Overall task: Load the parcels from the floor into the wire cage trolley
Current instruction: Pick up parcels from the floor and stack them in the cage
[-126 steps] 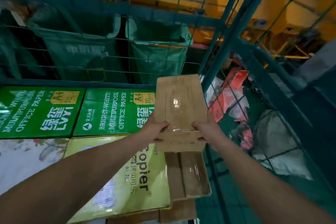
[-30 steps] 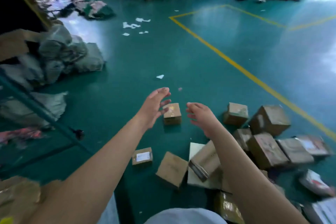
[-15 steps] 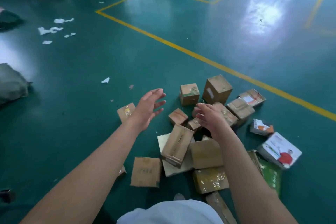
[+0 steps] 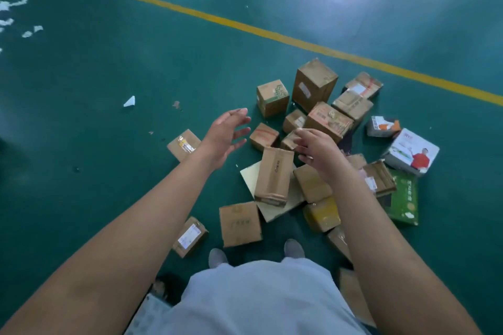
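Parcels (image 4: 274,175) below, grips (image 4: 228,132) (image 4: 317,148) empty

Wore a pale grey-white garment (image 4: 261,299) over the torso, with grey shoes (image 4: 294,249) just beyond its hem. Bare forearms, no sleeves, beside that garment.

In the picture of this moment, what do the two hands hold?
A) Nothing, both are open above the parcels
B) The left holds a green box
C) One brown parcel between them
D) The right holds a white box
A: the left hand and the right hand both show spread fingers and no parcel in them, above the parcels on the floor.
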